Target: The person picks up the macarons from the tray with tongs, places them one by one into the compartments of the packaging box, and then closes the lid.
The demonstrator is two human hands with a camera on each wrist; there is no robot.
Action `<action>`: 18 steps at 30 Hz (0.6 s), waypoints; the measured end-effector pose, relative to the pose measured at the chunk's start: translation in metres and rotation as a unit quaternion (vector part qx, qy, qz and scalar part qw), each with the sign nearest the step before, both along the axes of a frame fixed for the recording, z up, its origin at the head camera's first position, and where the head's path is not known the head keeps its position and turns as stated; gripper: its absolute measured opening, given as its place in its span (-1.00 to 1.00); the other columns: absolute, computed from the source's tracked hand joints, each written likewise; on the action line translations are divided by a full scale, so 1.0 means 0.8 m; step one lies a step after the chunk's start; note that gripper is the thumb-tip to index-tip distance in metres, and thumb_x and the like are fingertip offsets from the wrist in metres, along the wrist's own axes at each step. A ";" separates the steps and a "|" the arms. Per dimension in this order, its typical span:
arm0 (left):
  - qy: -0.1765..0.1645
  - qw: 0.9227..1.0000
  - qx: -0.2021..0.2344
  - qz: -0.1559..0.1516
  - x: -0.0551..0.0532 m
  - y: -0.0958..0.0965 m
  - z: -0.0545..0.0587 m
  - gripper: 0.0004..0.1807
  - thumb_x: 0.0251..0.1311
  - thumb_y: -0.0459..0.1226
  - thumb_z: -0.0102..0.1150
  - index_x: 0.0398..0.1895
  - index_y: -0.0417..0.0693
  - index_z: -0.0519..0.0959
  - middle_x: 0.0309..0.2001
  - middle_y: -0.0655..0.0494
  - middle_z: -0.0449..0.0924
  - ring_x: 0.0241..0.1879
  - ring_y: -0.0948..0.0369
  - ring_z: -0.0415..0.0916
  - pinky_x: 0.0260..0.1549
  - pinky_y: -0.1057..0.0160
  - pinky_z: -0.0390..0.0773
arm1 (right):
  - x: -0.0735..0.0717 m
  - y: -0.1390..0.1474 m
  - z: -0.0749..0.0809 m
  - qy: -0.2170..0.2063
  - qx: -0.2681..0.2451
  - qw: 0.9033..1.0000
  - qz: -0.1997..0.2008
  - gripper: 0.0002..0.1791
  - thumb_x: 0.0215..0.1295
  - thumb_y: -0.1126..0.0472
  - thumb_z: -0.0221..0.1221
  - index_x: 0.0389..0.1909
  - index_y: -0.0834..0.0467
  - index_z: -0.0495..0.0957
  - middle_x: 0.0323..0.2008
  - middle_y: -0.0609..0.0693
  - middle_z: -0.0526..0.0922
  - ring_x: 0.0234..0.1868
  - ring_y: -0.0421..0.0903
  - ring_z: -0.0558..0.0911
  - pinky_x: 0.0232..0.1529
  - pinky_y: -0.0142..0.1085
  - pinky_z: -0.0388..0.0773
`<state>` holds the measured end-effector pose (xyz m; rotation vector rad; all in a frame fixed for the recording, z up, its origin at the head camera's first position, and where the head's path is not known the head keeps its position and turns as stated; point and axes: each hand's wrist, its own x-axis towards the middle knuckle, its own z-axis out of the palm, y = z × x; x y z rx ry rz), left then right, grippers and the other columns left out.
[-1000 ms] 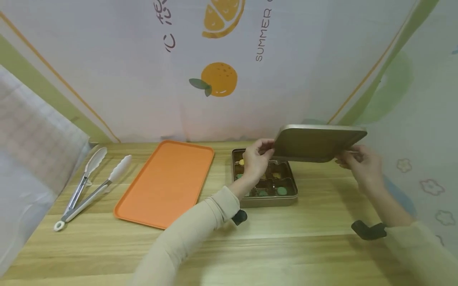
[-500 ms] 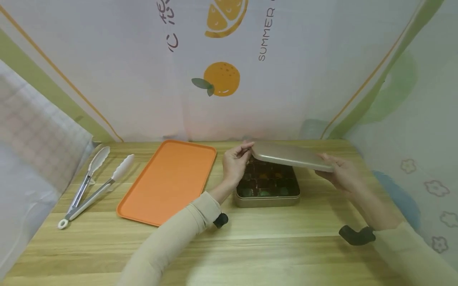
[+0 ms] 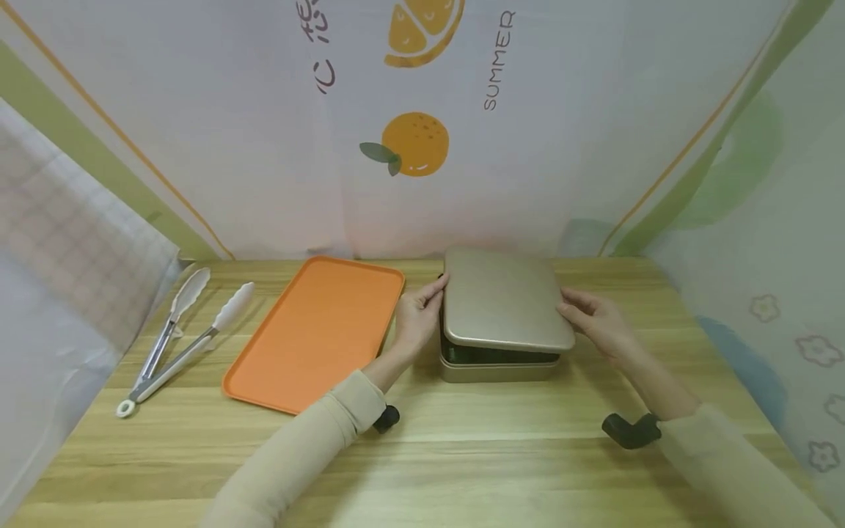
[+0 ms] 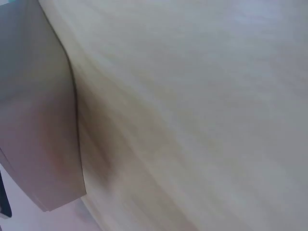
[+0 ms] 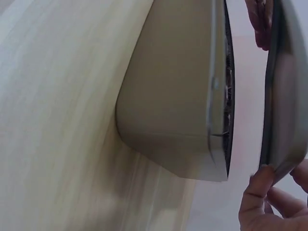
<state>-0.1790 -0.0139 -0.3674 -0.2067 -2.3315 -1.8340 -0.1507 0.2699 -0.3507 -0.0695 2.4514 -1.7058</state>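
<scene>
- The left hand [image 3: 417,317] holds the left edge of the lid [image 3: 503,299], fingers lying along the rim and pinching it.
- The right hand [image 3: 597,320] grips the lid's right edge; the right wrist view shows fingertips [image 5: 257,185] curled at the lid's [image 5: 284,96] corner.
- The lid sits over the tin [image 3: 498,364], tilted: a dark gap shows along the near side, so it is not pressed flat. The same gap shows between tin [image 5: 173,96] and lid in the right wrist view.
- The tin stands on the table [image 3: 462,455], right of centre, just beside the orange tray [image 3: 317,330]. I can read no writing on tin or lid.
- The left wrist view shows only a blurred tin wall [image 4: 36,110] on the wood.
- Tongs [image 3: 178,334] lie at the far left, well apart from the tin.
- On the backdrop [image 3: 264,147] I can read "SUMMER" [image 3: 499,60], running upwards, beside a drawn orange [image 3: 414,144] and an orange slice [image 3: 422,29]. Dark characters [image 3: 318,44] further left are cut off and I can't make them out.
</scene>
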 end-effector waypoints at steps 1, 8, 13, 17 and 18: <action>-0.002 1.000 -0.019 -0.001 0.002 -0.002 -0.001 -0.64 0.26 -0.46 0.03 0.11 -0.12 0.53 0.11 0.01 0.51 -0.46 0.26 0.54 -0.47 0.53 0.45 | 0.000 -0.002 -0.001 0.007 0.012 1.000 -0.005 -0.33 0.40 0.13 0.04 0.34 0.45 0.08 0.28 0.41 0.23 -0.19 -0.54 0.45 -0.10 -0.60 0.46; 0.005 0.999 -0.038 -0.031 0.011 -0.009 -0.005 -0.60 0.32 -0.39 -0.03 0.22 -0.21 0.41 0.20 -0.05 0.41 -0.08 0.18 0.57 -0.13 0.39 0.52 | -0.001 -0.009 -0.012 0.034 0.056 0.998 -0.013 -0.36 0.37 0.18 0.07 0.32 0.46 0.13 0.13 0.42 0.37 -0.20 -0.47 0.44 -0.12 -0.61 0.46; -0.013 0.997 -0.020 -0.071 0.016 -0.012 -0.009 -0.51 0.30 -0.36 0.03 0.29 -0.29 0.29 0.28 -0.12 0.29 0.23 0.03 0.33 0.08 0.25 0.41 | 0.001 -0.012 -0.017 0.050 0.092 0.994 -0.008 -0.38 0.37 0.18 0.07 0.31 0.45 0.16 0.06 0.38 0.43 -0.11 -0.21 0.48 -0.17 -0.63 0.44; -0.041 0.995 -0.033 -0.082 0.020 -0.015 -0.012 -0.44 0.29 -0.32 0.08 0.34 -0.25 0.23 0.34 -0.10 0.21 0.28 0.02 0.26 0.10 0.27 0.38 | 0.002 -0.014 -0.021 0.056 0.106 0.993 -0.013 -0.39 0.37 0.19 0.08 0.31 0.42 0.18 0.04 0.36 0.46 -0.05 -0.03 0.50 -0.19 -0.64 0.43; -0.047 0.995 -0.036 -0.083 0.021 -0.015 -0.013 -0.43 0.29 -0.31 0.08 0.35 -0.23 0.23 0.35 -0.09 0.19 0.30 0.03 0.24 0.12 0.27 0.36 | 0.002 -0.015 -0.021 0.057 0.107 0.992 -0.015 -0.39 0.36 0.19 0.09 0.31 0.42 0.18 0.03 0.36 0.46 -0.05 -0.02 0.50 -0.19 -0.64 0.43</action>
